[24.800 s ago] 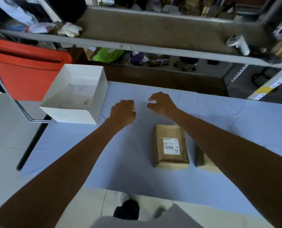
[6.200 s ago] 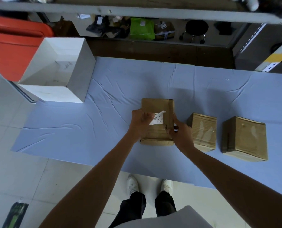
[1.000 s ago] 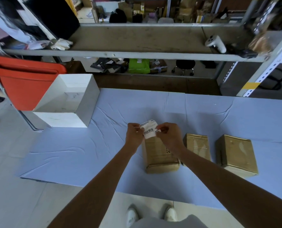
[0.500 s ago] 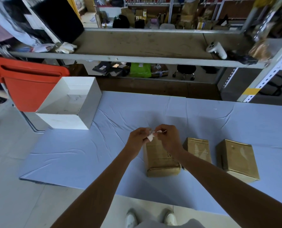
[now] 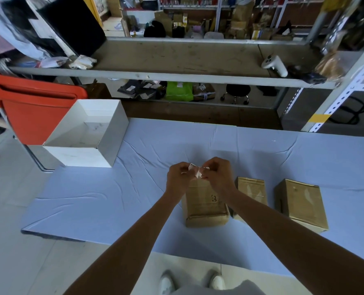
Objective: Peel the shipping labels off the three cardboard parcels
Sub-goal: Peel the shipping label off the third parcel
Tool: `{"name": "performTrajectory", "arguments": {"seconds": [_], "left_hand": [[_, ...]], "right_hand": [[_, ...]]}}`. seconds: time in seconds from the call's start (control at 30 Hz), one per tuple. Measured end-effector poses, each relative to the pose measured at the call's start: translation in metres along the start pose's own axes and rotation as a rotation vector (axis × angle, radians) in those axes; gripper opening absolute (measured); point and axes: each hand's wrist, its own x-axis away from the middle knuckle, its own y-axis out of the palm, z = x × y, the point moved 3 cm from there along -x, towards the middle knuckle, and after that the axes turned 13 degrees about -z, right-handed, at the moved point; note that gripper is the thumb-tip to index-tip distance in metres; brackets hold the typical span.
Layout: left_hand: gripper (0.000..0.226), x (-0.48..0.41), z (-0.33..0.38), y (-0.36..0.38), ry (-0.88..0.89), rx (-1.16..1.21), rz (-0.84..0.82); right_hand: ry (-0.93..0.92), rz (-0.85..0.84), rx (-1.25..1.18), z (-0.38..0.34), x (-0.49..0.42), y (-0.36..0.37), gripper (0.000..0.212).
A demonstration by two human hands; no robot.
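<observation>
A crumpled white paper label is being pinched by both the left hand and right hand, right of the open white cardboard box; the left hand is nearer it.

One wide-angle view from a camera on the person's head, facing forward and steeply down. The left hand and right hand meet near the centre on outstretched arms, over the blue-covered table. The person's shoes sit at the bottom edge; a shelf crosses the top, farther away.
</observation>
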Motion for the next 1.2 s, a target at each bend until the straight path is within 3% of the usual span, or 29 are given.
{"name": "performTrajectory", "arguments": {"seconds": [0.17, 0.4, 0.5, 0.7, 0.87, 1.0, 1.2], "left_hand": [[0.020, 0.003, 0.007, 0.000, -0.004, 0.052, 0.090], [0.010, -0.002, 0.003, -0.004, -0.099, 0.091, 0.113], [0.009, 0.000, 0.005, -0.002, -0.103, 0.078, 0.107], [0.012, 0.002, 0.017, 0.001, 0.098, 0.027, -0.066], [0.022, -0.006, 0.017, -0.004, 0.105, -0.040, -0.071], [0.018, -0.010, 0.018, -0.014, 0.103, -0.029, -0.139], [0.012, -0.012, 0.025, -0.014, 0.135, -0.124, -0.031]], "right_hand": [[-0.034, -0.059, -0.001, -0.003, 0.004, -0.004, 0.006], [-0.113, -0.067, 0.316, -0.008, 0.009, 0.001, 0.006], [-0.112, -0.091, 0.290, -0.012, 0.007, -0.001, 0.002], [-0.084, -0.038, 0.063, -0.010, 0.000, -0.009, 0.014], [-0.034, 0.021, -0.097, -0.011, 0.007, -0.001, 0.012], [-0.060, -0.050, -0.133, -0.020, 0.010, 0.000, 0.016], [-0.082, -0.123, -0.123, -0.031, 0.006, -0.006, 0.010]]}}
